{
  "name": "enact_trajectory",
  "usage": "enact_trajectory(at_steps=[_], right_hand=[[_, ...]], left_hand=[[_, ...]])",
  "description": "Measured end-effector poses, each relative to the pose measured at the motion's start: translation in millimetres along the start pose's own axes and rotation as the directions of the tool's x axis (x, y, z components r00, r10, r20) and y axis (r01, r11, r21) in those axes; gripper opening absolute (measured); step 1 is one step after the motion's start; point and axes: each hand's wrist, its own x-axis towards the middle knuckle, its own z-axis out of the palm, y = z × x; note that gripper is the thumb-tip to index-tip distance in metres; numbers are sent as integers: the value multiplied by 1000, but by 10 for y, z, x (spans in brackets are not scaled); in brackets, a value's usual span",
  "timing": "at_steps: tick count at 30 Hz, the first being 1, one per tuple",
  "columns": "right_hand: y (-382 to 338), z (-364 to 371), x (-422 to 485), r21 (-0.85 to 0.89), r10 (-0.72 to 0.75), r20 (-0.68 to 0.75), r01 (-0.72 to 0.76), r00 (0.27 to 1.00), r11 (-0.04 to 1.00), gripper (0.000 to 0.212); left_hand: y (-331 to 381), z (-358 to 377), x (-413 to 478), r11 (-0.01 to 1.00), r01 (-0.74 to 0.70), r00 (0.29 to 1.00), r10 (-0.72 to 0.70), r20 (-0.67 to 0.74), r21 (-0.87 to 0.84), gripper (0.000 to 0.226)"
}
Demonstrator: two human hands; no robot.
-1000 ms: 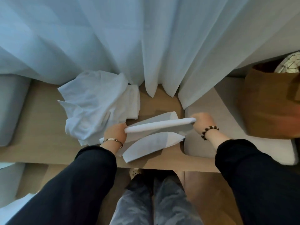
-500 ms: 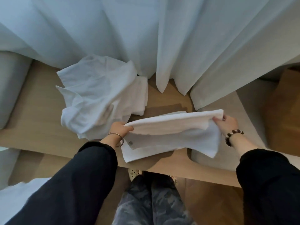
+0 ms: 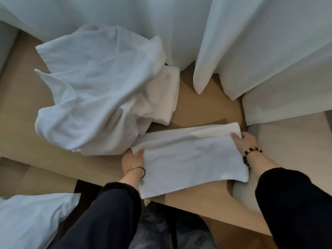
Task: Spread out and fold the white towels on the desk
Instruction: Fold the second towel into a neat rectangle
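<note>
Towel (image 3: 192, 159) down since half a second ago: it was then held up off the desk (image 3: 201, 105) with its top layer lifted, and now it lies flat as a folded rectangle, long side running left to right. Both hands have dropped with it. Left hand (image 3: 132, 159) at the towel's left short edge, thumb on top of the cloth, fingers hidden at or under the edge; it grips that edge. Right hand (image 3: 246, 141) at the far right corner, one fingertip visible on top, the rest curled around the edge; it grips the cloth too. Thin metal bangle (image 3: 137, 170) on the left wrist, dark beaded bracelet (image 3: 251, 153) on the right, dark sleeves on both arms. Towel position: near side of the desk, directly in front of the person, its near right corner overlapping the grey padded surface (image 3: 291, 151) at the right. Just beyond its left end sits a crumpled pile of white cloth (image 3: 86, 97), touching or nearly touching the towel's far left corner. A folded white towel (image 3: 166, 94) lies partly under that pile's right side. Pale curtain (image 3: 179, 24) hangs along the far edge of the desk. More white cloth (image 3: 27, 218) shows at the lower left, off the desk.
</note>
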Motion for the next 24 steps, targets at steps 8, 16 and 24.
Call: enact_trajectory(at_steps=[8,16,24], right_hand=[[43,146,43,-3,13,-18,-13,1000,1000,29],[210,240,-31,-123,217,115,-202,970,972,32],[281,283,-146,-93,176,-109,-186,978,978,27]], left_hand=[[-16,44,-9,985,-171,963,172,-209,25,53],[62,-66,222,982,-105,993,111,-30,154,52],[25,-138,137,915,-301,948,317,-21,268,47]])
